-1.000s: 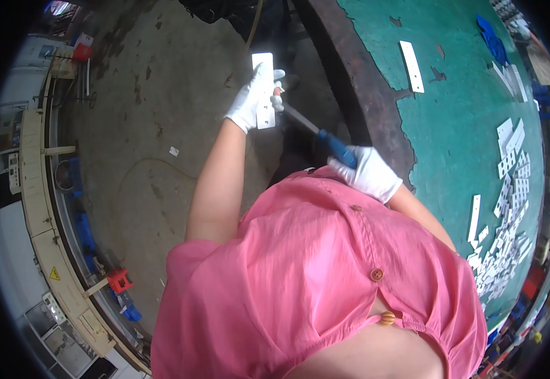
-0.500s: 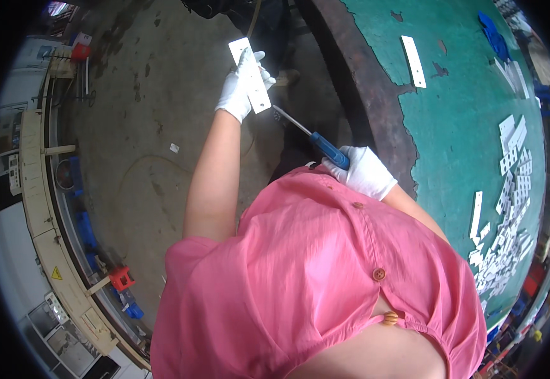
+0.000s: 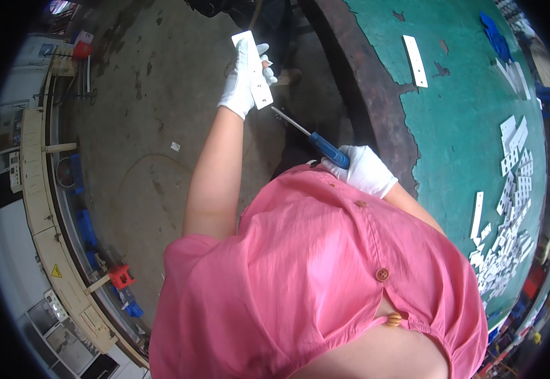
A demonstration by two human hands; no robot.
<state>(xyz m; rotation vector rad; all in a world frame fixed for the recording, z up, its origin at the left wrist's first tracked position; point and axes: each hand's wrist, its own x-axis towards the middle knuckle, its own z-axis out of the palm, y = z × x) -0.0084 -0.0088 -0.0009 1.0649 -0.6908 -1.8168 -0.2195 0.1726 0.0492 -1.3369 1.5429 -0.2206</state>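
Observation:
In a white glove, my left hand point(image 3: 240, 88) grips a flat white strip with small holes point(image 3: 259, 79), holding it out over the floor beside the table. Its thumb lies along the strip's face and the fingers are behind. Close to my body, my right hand point(image 3: 366, 172), also gloved, is wrapped round the blue handle of a screwdriver point(image 3: 330, 150). The metal shaft points up and left, its tip just short of the strip's lower end. A similar white strip point(image 3: 415, 61) lies on the green tabletop point(image 3: 442, 132) to the right.
A heap of small white pieces point(image 3: 506, 252) covers the table's right side, with perforated white pieces point(image 3: 514, 148) above it. A blue object point(image 3: 495, 36) lies at the far right. The table's worn dark edge point(image 3: 382, 95) runs beside my right hand. Beige machinery point(image 3: 41, 221) stands at the left.
My left hand has raised the white strip slightly, away from my body. The right hand and screwdriver have hardly moved.

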